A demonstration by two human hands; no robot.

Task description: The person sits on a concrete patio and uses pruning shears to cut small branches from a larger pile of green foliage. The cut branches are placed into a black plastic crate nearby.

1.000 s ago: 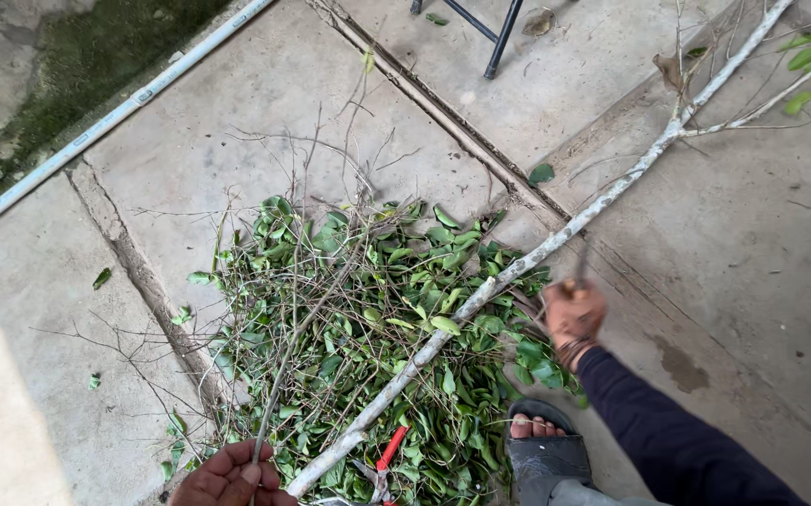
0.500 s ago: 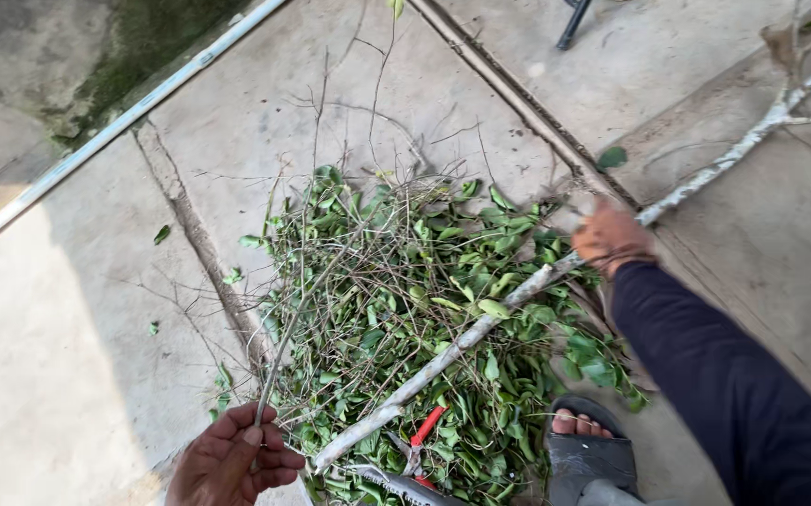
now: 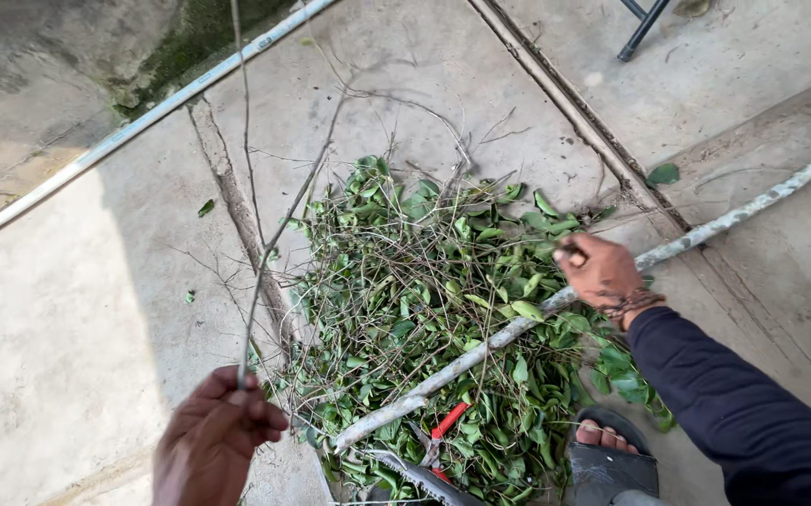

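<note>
Hands on a twig and a pale branch over a heap of cuttings.

Nearest, the left hand (image 3: pixel 213 440) pinched a thin bare twig (image 3: pixel 274 234) that rose upright past the concrete floor (image 3: pixel 78 309); red-handled pruning shears (image 3: pixel 438 440) lay in the leaf pile (image 3: pixel 424 281) beside a sandalled foot (image 3: pixel 611 454). Farther out, the right hand (image 3: pixel 602 274) closed around the long pale branch (image 3: pixel 733 220), which slanted across the pile toward the floor's far right edge, near a grey pipe (image 3: pixel 143 122).

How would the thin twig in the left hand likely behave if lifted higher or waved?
The twig is long and very slender, so probably whippy and light. It is leafless with fine side shoots, so likely brittle. The left hand pinches only its lower end, so the top may sway.
</note>
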